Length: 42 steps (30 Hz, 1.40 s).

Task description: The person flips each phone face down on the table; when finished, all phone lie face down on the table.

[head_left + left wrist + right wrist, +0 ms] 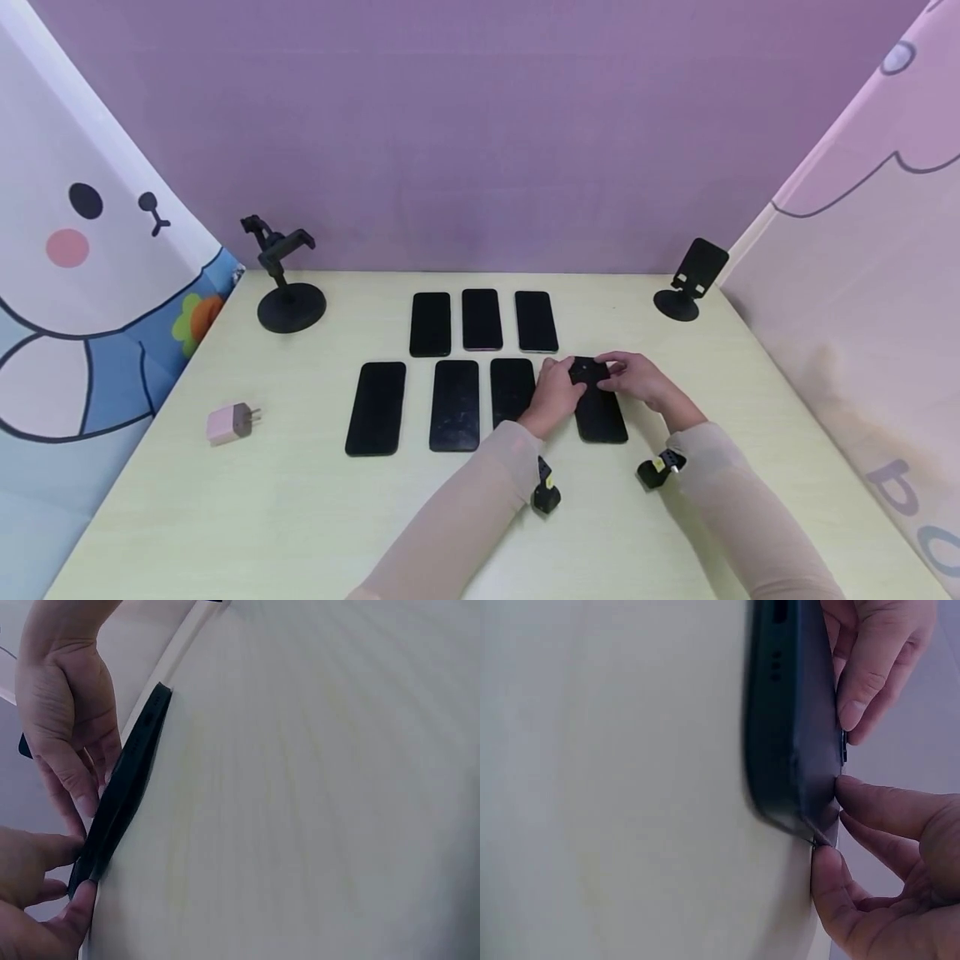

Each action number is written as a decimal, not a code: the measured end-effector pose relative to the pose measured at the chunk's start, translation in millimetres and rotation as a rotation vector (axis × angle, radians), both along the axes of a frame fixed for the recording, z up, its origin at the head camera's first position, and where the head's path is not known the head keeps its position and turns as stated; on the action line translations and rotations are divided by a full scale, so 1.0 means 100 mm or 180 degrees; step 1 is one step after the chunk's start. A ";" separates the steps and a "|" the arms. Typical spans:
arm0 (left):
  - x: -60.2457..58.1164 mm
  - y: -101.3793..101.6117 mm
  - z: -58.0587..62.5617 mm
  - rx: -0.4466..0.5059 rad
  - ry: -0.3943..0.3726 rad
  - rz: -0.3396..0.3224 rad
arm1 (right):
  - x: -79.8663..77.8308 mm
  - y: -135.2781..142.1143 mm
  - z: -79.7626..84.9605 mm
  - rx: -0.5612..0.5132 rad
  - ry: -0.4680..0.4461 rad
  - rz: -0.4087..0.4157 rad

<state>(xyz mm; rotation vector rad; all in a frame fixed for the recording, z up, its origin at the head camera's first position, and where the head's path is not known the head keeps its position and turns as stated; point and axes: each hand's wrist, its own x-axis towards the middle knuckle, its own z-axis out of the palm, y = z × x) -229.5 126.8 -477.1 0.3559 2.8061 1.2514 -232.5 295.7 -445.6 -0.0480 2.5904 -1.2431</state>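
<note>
A dark phone [600, 418] lies back up at the right end of the front row, with its camera end away from me. My left hand [553, 393] pinches its far left corner, thumb on the back. At the far right corner, my right hand [643, 383] grips the edge between thumb and fingers. From the right wrist, a thin edge parts slightly from the phone's body [780, 750] at the corner by the right fingertips [831, 870]. Just left of my left hand lies another black phone [512, 387], partly covered by that hand.
Two more phones, a black one [377, 408] and another [454, 406], continue the front row leftward. Behind are three phones, including one black phone [431, 325]. A round-based holder [291, 308] stands back left, a small phone stand [701, 265] back right. A plug adapter [229, 423] lies left.
</note>
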 end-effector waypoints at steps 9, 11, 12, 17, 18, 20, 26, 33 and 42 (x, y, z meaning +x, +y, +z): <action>-0.01 -0.08 0.06 0.0036 -0.0154 -0.0244 | 0.00 -0.03 0.05 0.0316 0.0015 -0.0030; 0.00 -0.13 0.10 0.0156 -0.0190 -0.0312 | 0.00 -0.06 0.09 0.0455 0.0067 -0.0060; 0.01 -0.17 0.13 0.0223 -0.0202 -0.0342 | 0.00 -0.09 0.11 0.0511 0.0098 -0.0088; 0.00 -0.45 0.26 0.0366 -0.0130 -0.0323 | 0.02 -0.25 0.22 0.0569 0.0298 -0.0093; -0.01 -0.52 0.28 0.0383 -0.0101 -0.0303 | 0.02 -0.29 0.23 0.0549 0.0317 -0.0077; -0.02 -0.67 0.31 0.0380 -0.0011 -0.0246 | 0.02 -0.36 0.26 0.0511 0.0342 -0.0052; -0.02 -1.06 0.32 0.0422 -0.0026 0.0017 | 0.02 -0.55 0.25 0.0446 0.0358 -0.0014; 0.05 -1.29 0.34 0.0295 -0.0212 0.0183 | 0.03 -0.76 0.18 0.0318 0.0329 0.0049; 0.05 -1.31 0.31 0.0137 -0.0203 0.0118 | 0.03 -0.97 0.09 -0.0107 0.0181 0.0162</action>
